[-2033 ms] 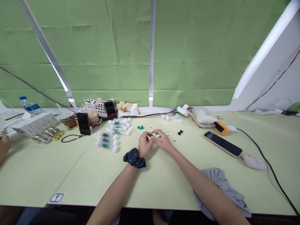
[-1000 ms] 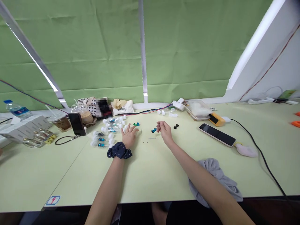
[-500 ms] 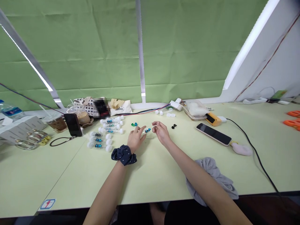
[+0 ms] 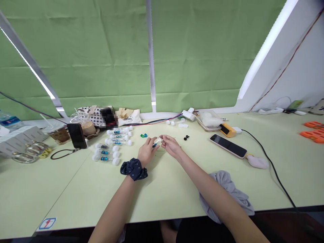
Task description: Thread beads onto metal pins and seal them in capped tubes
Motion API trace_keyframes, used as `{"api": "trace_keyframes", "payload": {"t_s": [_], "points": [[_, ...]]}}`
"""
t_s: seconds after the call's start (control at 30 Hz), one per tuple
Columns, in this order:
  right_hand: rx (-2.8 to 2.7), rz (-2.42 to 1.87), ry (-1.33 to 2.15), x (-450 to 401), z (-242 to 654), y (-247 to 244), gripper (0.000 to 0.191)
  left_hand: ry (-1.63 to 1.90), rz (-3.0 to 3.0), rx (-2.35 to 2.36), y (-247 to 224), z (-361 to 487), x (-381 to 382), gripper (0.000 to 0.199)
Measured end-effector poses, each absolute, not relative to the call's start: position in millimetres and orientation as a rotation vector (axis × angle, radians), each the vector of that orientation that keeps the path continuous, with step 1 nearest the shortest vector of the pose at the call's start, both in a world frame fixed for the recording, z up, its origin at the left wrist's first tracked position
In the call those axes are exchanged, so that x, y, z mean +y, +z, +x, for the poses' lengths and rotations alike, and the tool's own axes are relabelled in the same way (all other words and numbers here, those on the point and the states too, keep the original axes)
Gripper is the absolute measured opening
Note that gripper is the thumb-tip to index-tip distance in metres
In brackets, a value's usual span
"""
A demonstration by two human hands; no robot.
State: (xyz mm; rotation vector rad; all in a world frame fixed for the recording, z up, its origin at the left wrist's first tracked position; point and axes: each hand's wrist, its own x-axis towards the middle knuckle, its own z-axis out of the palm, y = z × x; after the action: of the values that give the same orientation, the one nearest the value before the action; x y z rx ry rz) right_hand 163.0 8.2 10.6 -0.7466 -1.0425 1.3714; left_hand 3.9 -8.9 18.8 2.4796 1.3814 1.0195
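My left hand [image 4: 146, 151], with a dark dotted scrunchie [image 4: 134, 168] on its wrist, holds a small clear tube [image 4: 158, 140] at a tilt. Blue pieces show at the tube's lower end. The fingertips of my right hand [image 4: 171, 145] are pinched together at the tube's upper end; what they grip is too small to make out. Green and blue beads [image 4: 143, 135] lie just beyond my left hand. To the right of my right hand are a few small black pieces [image 4: 186, 137].
Several white-capped tubes [image 4: 107, 152] lie in rows on the left, near a standing phone [image 4: 76, 135]. More tubes and caps [image 4: 176, 122] are at the back. On the right are a phone [image 4: 228, 146], a yellow device [image 4: 227, 129], a black cable [image 4: 272, 165] and grey cloth [image 4: 229, 190].
My right hand has moved left and slightly down to the tube, closing the gap between them. The tube has tilted more, and its blue pieces now sit lower by my left fingers.
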Motion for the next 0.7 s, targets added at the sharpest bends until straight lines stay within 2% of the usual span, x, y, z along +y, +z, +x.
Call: {"api": "trace_keyframes", "payload": {"t_s": [0.13, 0.23, 0.33, 0.57, 0.7], "points": [[-1.125, -0.933, 1.158, 8.8, 173.1, 8.6, 0.039, 1.223, 2.354, 1.470, 18.5, -5.4, -1.4, 0.037], [-1.492, -1.197, 0.845, 10.3, 182.4, -0.9, 0.024, 1.419, 2.195, 1.498, 14.8, -15.8, 7.1, 0.037], [-1.854, -1.376, 0.680, 10.8, 186.5, -10.3, 0.012, 1.522, 2.105, 1.519, 11.0, -24.1, 12.3, 0.038], [-2.173, -1.597, 0.414, 6.8, 175.4, -13.6, 0.008, 1.382, 2.249, 1.579, 7.3, -24.4, 11.4, 0.035], [-1.980, -1.580, 0.370, 7.1, 174.7, -8.1, 0.008, 1.234, 2.350, 1.604, 4.5, -23.5, 12.3, 0.036]]}}
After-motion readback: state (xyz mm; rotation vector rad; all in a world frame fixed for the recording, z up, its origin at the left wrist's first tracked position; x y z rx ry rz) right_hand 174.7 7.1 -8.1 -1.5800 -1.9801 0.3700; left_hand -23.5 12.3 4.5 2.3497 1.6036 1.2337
